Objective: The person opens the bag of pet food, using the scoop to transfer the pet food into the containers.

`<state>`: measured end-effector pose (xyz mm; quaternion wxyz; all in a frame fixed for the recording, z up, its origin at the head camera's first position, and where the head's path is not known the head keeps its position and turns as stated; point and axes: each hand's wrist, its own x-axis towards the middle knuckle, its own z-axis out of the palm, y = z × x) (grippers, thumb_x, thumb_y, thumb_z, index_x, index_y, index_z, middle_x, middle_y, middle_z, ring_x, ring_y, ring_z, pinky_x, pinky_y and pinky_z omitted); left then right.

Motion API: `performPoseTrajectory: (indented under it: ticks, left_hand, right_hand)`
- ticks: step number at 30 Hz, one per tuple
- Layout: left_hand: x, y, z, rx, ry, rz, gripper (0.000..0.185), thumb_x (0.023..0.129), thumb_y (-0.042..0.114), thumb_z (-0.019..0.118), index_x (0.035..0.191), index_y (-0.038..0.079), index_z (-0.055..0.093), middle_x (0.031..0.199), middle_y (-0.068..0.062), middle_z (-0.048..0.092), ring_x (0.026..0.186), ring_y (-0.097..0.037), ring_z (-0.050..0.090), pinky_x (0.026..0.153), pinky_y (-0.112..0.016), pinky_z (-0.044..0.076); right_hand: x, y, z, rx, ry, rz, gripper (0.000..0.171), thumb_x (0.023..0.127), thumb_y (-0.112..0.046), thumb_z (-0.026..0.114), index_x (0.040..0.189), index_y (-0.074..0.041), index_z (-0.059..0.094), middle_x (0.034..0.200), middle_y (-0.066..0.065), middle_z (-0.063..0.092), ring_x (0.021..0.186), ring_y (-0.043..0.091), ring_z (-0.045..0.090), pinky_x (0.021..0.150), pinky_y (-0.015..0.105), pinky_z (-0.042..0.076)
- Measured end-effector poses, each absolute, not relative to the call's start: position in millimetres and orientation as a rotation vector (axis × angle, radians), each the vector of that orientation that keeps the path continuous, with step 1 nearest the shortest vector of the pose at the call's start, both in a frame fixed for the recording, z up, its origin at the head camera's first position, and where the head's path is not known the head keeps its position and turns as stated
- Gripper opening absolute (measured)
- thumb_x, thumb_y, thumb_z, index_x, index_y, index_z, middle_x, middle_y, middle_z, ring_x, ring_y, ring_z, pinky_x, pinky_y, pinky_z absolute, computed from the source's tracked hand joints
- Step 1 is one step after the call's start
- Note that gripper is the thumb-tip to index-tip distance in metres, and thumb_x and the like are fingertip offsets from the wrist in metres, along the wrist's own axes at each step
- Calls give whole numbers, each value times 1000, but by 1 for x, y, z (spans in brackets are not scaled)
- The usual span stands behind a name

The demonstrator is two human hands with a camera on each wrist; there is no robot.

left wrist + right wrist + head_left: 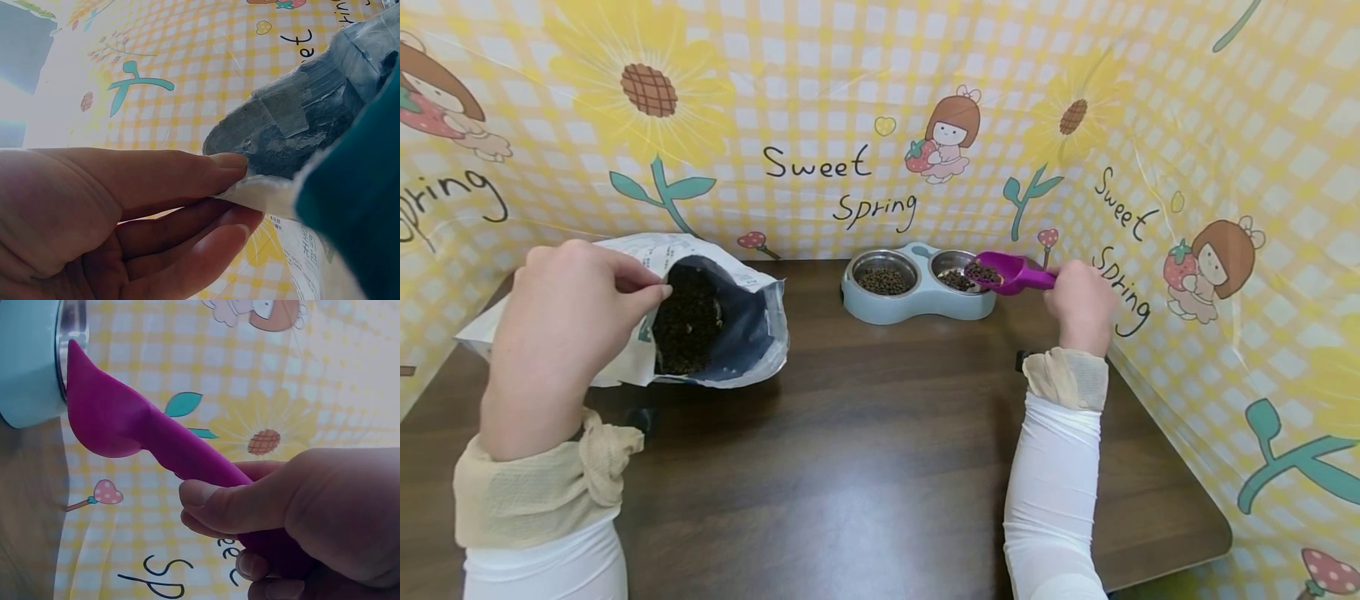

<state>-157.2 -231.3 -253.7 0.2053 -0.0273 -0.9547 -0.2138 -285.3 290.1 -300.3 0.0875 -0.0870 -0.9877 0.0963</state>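
An opened white bag of dark kibble (700, 321) lies on the brown table at the left. My left hand (568, 321) pinches its top edge (262, 187) between thumb and fingers, holding the mouth open. My right hand (1078, 304) grips the handle of a purple scoop (1011, 273), also seen from below as the purple scoop (125, 425). The scoop holds kibble and hovers over the right bowl of a pale blue double pet feeder (917, 287). Both steel bowls contain kibble.
The brown table (880, 433) is ringed by a yellow checked cloth wall (880, 125) printed with sunflowers and "Sweet Spring". The table's right edge runs close by my right forearm. A small dark object (1021, 360) lies by my right wrist.
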Motion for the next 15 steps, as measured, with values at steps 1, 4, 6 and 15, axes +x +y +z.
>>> performPoseTrajectory:
  ticks: [1, 4, 6, 15]
  left_hand:
    - [-157, -231, -254, -76, -2660, -596, 17, 94, 16, 79, 99, 0, 85, 91, -21, 83, 92, -62, 66, 74, -63, 49]
    - [-157, -232, -254, -74, -2661, -599, 17, 94, 16, 79, 99, 1, 86, 91, -21, 83, 92, -62, 66, 74, -63, 49]
    - [-157, -232, -253, -68, -2664, -601, 17, 94, 16, 79, 100, 1, 86, 91, -21, 83, 92, -61, 66, 74, -63, 49]
    - [-157, -232, -253, -60, -2673, -602, 19, 95, 18, 79, 100, 1, 85, 92, -21, 83, 93, -59, 69, 73, -62, 51]
  right_hand:
    - [-287, 289, -301, -252, -2933, 266, 45, 95, -6, 63, 138, -12, 74, 130, 30, 74, 103, 47, 71, 79, 59, 58]
    - [-292, 286, -304, -232, -2895, 226, 47, 94, -4, 63, 138, -13, 75, 130, 29, 75, 104, 49, 73, 80, 59, 58]
    - [-294, 284, -306, -234, -2865, 205, 48, 94, -4, 63, 139, -15, 75, 131, 29, 75, 104, 50, 73, 79, 60, 58]
    - [-304, 283, -322, -211, -2690, 165, 49, 93, 3, 67, 134, -22, 79, 126, 28, 77, 107, 50, 70, 77, 65, 58]
